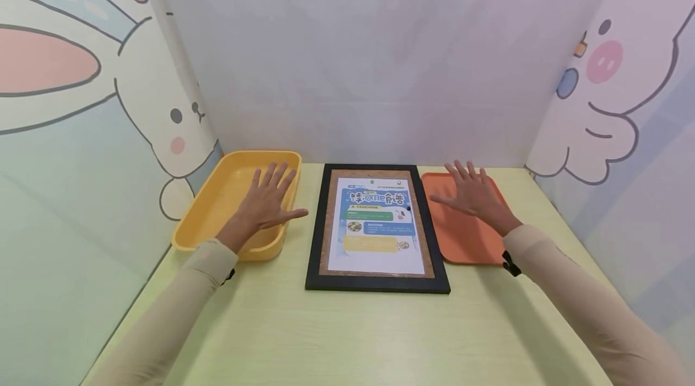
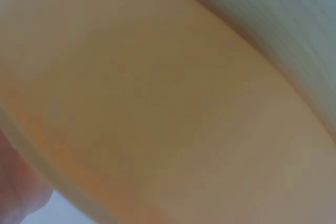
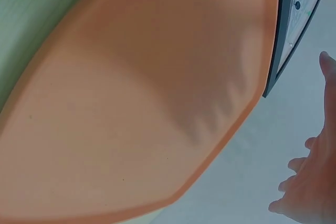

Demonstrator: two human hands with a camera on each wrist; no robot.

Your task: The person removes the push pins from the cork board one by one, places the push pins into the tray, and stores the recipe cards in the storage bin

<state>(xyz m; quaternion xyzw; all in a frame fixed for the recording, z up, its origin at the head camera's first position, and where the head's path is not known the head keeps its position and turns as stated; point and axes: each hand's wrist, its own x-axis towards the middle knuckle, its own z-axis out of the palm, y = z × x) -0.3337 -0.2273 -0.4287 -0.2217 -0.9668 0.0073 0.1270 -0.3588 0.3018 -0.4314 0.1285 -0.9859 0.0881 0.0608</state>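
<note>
1. 2 hands are held above the table (image 1: 369,332), both released and grasping nothing: the left hand (image 1: 264,202), fingers spread, over the right rim of the yellow tray (image 1: 222,193); the right hand (image 1: 475,194), likewise spread, over the orange tray (image 1: 461,241).
2. The yellow tray lies at the table's far left corner, the orange tray near the far right corner; the framed board (image 1: 377,283) lies between them toward the far edge, bearing 1 printed sheet (image 1: 374,259).
3. The framed board sits just beside the orange tray; a sideways knock could shift both. I cannot tell whether they touch.
4. Pressing down on the yellow tray's rim could tip it.
5. A hand brushing inward could snag the black pin (image 1: 409,208).
</note>
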